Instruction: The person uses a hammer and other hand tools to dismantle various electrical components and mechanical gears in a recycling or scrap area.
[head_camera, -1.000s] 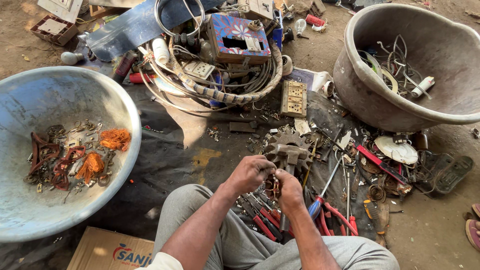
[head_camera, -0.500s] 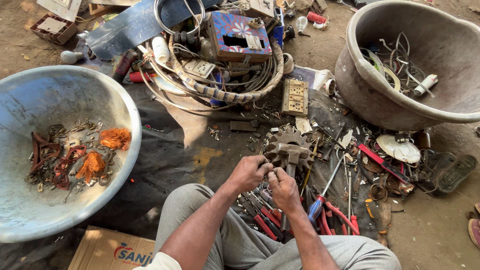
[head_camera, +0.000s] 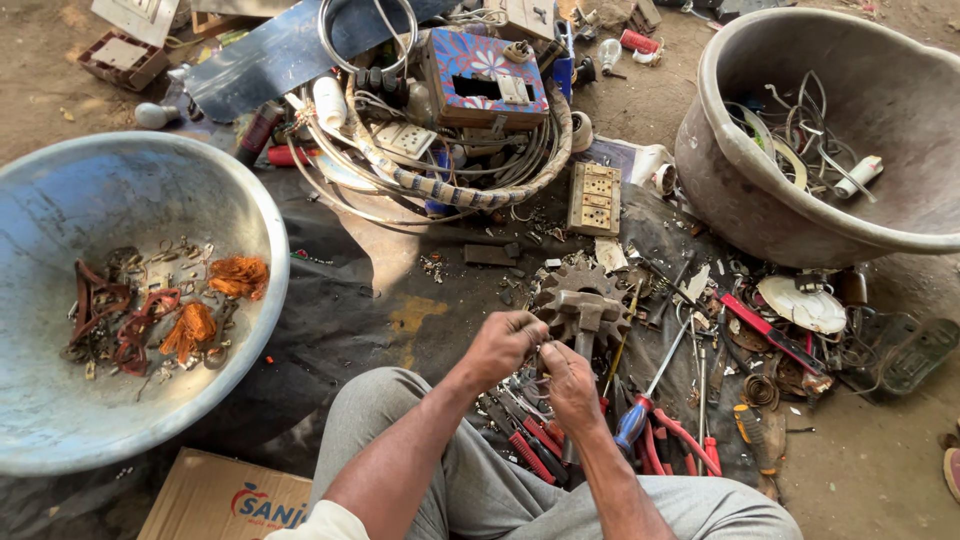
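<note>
My left hand (head_camera: 503, 346) and my right hand (head_camera: 570, 385) meet just above my knees, fingers pinched together on a small metal piece too tiny to make out. Right beyond my fingertips lies a rusty toothed gear (head_camera: 583, 296) on a dark cloth (head_camera: 380, 300). Pliers with red handles (head_camera: 530, 440) and a blue-handled screwdriver (head_camera: 640, 405) lie under and beside my right hand.
A large grey metal basin (head_camera: 250, 215) at left holds copper wire coils and scrap. Another big basin (head_camera: 735, 160) at right holds wires. A tangle of cables with a blue patterned box (head_camera: 480, 80) lies ahead, plus a switch plate (head_camera: 594, 198), a cardboard box (head_camera: 230, 500) and scattered tools.
Both hands have drawn slightly nearer to my body and shifted a little, still working the small piece between the fingers. Everything else stays put.
</note>
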